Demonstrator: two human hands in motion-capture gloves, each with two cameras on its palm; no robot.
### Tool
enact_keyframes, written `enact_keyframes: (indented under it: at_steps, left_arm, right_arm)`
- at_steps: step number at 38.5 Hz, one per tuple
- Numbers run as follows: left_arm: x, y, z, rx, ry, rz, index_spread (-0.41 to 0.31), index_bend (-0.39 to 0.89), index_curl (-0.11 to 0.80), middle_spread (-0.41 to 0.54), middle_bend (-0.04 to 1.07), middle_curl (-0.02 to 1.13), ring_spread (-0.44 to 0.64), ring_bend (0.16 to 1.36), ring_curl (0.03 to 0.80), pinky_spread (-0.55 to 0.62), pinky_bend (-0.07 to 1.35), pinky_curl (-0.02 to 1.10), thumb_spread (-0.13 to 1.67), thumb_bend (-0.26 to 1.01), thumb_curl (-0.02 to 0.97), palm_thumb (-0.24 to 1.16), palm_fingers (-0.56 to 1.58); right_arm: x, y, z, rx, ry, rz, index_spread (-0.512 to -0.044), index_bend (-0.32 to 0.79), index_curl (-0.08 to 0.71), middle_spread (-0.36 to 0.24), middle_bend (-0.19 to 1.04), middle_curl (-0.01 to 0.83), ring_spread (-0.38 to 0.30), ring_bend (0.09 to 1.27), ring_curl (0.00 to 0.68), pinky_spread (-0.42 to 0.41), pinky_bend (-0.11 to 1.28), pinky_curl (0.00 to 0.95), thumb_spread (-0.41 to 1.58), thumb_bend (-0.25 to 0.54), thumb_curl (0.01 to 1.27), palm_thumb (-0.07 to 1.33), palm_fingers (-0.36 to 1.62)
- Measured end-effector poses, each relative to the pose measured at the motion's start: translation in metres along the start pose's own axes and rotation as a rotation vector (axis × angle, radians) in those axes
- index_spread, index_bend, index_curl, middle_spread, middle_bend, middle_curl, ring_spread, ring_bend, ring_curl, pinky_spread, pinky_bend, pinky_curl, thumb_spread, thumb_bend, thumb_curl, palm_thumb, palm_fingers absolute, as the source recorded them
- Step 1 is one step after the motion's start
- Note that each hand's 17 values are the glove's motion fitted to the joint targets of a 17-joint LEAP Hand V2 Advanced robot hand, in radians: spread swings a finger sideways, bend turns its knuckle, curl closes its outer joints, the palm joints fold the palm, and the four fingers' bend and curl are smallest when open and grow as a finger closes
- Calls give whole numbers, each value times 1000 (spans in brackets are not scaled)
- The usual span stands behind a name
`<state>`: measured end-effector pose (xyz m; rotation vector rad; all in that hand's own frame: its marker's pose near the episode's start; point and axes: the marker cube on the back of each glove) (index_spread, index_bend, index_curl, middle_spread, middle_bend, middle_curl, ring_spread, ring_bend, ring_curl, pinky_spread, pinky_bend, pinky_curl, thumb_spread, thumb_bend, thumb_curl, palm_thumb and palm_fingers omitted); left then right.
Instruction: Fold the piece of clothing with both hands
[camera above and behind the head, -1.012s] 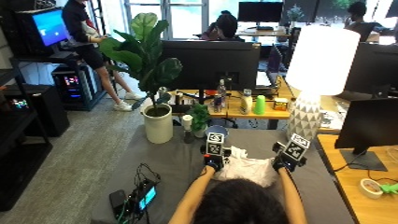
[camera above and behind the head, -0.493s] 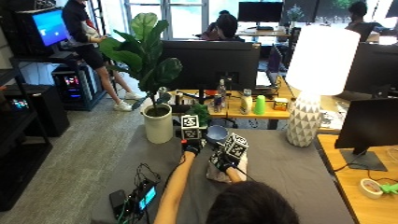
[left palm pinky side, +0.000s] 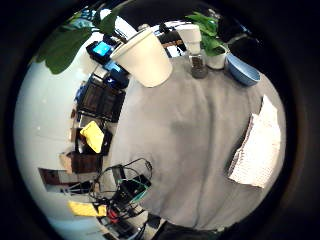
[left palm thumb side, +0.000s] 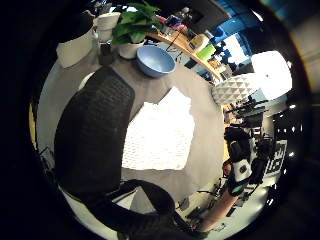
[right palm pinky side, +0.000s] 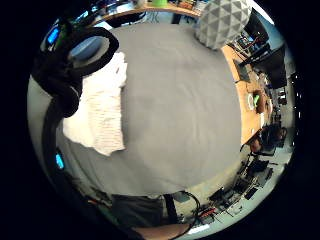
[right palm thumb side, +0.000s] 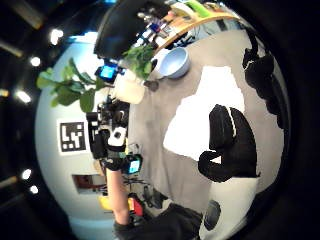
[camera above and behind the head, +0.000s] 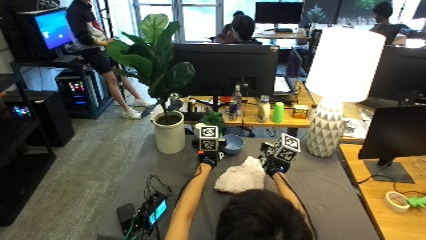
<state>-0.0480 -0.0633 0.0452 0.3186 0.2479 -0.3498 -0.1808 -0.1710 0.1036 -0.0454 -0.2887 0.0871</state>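
Observation:
A white textured cloth (camera above and behind the head: 241, 177) lies folded in a compact bundle on the grey table (camera above and behind the head: 333, 190), just in front of the person. My left hand (camera above and behind the head: 208, 159) hovers beside its far left corner and holds nothing; its thumb (left palm thumb side: 95, 140) looks straight. My right hand (camera above and behind the head: 273, 165) hovers at the cloth's far right edge, fingers (right palm thumb side: 230, 145) loosely curled over the cloth (right palm thumb side: 200, 115) without gripping it. Both palm cameras look down on the cloth (left palm thumb side: 160, 135) (right palm pinky side: 100, 115) from above.
A blue bowl (camera above and behind the head: 232, 143) and a small green plant (camera above and behind the head: 213, 120) stand just beyond the hands. A white planter (camera above and behind the head: 169, 135) with a large leafy plant is at the far left corner. A white lamp (camera above and behind the head: 326, 130) stands at the far right. Electronics (camera above and behind the head: 143, 212) lie at the near left edge.
Both hands were at the cloth a second ago, then swung left together. Now they are apart on either side of it, and the cloth lies released on the table.

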Motion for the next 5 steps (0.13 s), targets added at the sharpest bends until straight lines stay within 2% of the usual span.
enact_keyframes:
  at_steps: [2, 5]
  left_arm:
    - [3, -1, 0, -8, -10, 17, -110, 175, 398, -17, 147, 278, 24, 519, 333, 127, 254, 349, 1327, -10, 183, 95, 452]
    - [5, -5, -2, 1, -45, 45, -110, 175, 398, -17, 147, 277, 24, 518, 333, 130, 253, 349, 1327, -10, 183, 95, 453]
  right_arm:
    - [6, 0, -2, 9, 9, -3, -187, 88, 253, -64, 255, 474, -158, 616, 446, -172, 561, 426, 1142, -6, 475, 883, 1096]
    - [0, 25, -23, 21, 1, -13, -186, 87, 249, -62, 251, 472, -157, 611, 444, -169, 556, 423, 1167, -8, 469, 883, 1101]
